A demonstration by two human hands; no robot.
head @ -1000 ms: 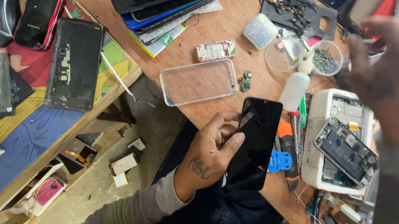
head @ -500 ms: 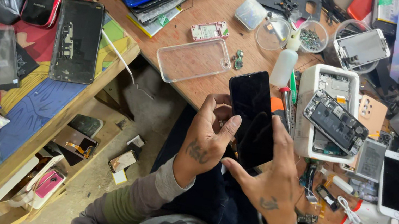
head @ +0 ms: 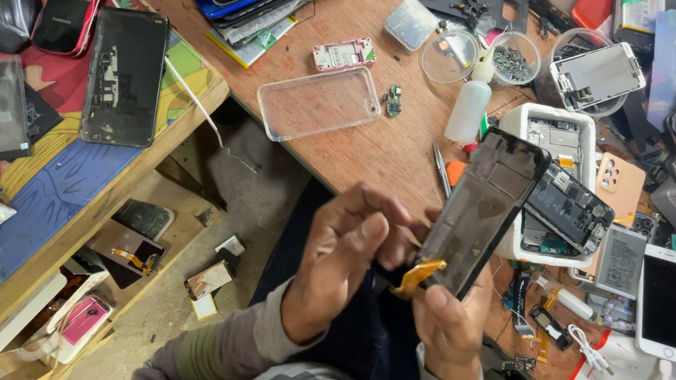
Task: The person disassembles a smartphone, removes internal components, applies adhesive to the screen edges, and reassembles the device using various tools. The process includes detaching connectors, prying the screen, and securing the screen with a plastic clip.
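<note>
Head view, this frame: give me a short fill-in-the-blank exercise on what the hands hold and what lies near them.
1. Both hands, left hand and right hand, hold a dark phone screen panel with an ______ ribbon cable at its lower end.
2. The clear phone case lies on the ______ table.
3. The white phone has a ______ cable plugged in.

Missing words: orange; wooden; white
</note>
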